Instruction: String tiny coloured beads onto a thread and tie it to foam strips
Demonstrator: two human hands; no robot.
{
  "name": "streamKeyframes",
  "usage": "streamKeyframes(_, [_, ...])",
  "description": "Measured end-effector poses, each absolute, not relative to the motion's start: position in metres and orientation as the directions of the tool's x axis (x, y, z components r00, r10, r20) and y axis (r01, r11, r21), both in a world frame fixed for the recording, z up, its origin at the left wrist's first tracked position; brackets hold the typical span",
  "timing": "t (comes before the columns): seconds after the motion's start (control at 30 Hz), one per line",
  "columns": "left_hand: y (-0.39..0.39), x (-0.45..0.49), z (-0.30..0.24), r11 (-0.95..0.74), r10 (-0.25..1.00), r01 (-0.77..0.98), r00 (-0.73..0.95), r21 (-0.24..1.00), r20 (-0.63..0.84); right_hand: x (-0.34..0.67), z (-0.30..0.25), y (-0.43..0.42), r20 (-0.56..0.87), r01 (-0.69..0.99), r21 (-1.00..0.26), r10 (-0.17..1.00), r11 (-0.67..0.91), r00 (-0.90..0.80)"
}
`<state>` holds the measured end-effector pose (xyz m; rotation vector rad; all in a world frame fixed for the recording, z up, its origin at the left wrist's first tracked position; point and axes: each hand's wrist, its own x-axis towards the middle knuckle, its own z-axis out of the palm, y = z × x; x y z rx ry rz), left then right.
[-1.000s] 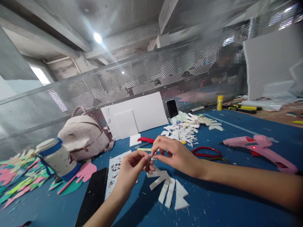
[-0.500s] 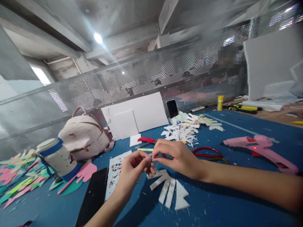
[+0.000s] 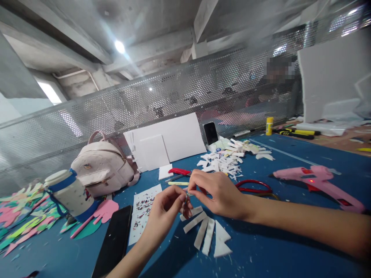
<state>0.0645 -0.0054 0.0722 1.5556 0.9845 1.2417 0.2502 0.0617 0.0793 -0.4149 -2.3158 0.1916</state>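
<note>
My left hand (image 3: pixel 168 205) and my right hand (image 3: pixel 217 192) meet above the middle of the blue table. Both have thumb and fingers pinched around something tiny between them, too small to name. Just below the fingertips, white foam strips (image 3: pixel 209 236) lie fanned out on the table. Left of my left hand is a white sheet (image 3: pixel 145 196) scattered with small dark and coloured bits. Behind the hands lies a red-handled tool (image 3: pixel 179 171), partly covered by my right hand. Red looped handles (image 3: pixel 256 186), seemingly of scissors, show beyond my right forearm.
A pink glue gun (image 3: pixel 314 177) with a lit red light lies at right. A black phone (image 3: pixel 114 239), a bottle (image 3: pixel 71 195) and a backpack (image 3: pixel 102 166) stand or lie at left. White foam scraps (image 3: pixel 223 160) are heaped behind; a glue stick (image 3: pixel 269 126) stands farther back.
My hands stay pinched together and have shifted very slightly, the left fingers turning a little. The things on the table keep their places.
</note>
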Motion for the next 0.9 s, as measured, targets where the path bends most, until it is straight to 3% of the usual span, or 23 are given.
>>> streamKeyframes(0.13, [-0.0089, 0.0643, 0.0717, -0.377, 0.920, 0.197, 0.192, 0.905, 0.342, 0.2502, 0.0784, 0.0613, 0.650, 0.272, -0.195, 0.331, 0.942, -0.684])
streamKeyframes(0.33, [-0.0128, 0.0620, 0.0749, -0.502, 0.862, 0.462, 0.200, 0.731, 0.466, 0.2499, 0.0755, 0.0612, 0.651, 0.304, -0.156, 0.329, 0.940, -0.683])
streamKeyframes(0.57, [-0.0136, 0.0607, 0.0753, -0.610, 0.783, 0.522, 0.284, 0.596, 0.553, 0.2490, 0.0723, 0.0609, 0.685, 0.312, -0.130, 0.313, 0.941, -0.658])
streamKeyframes(0.73, [-0.0134, 0.0611, 0.0750, -0.575, 0.809, 0.467, 0.198, 0.672, 0.554, 0.2493, 0.0737, 0.0635, 0.678, 0.279, -0.232, 0.361, 0.932, -0.641])
streamKeyframes(0.9, [-0.0107, 0.0611, 0.0775, -0.533, 0.840, 0.277, 0.056, 0.800, 0.540, 0.2461, 0.0753, 0.0610, 0.634, 0.217, -0.367, 0.414, 0.905, -0.653])
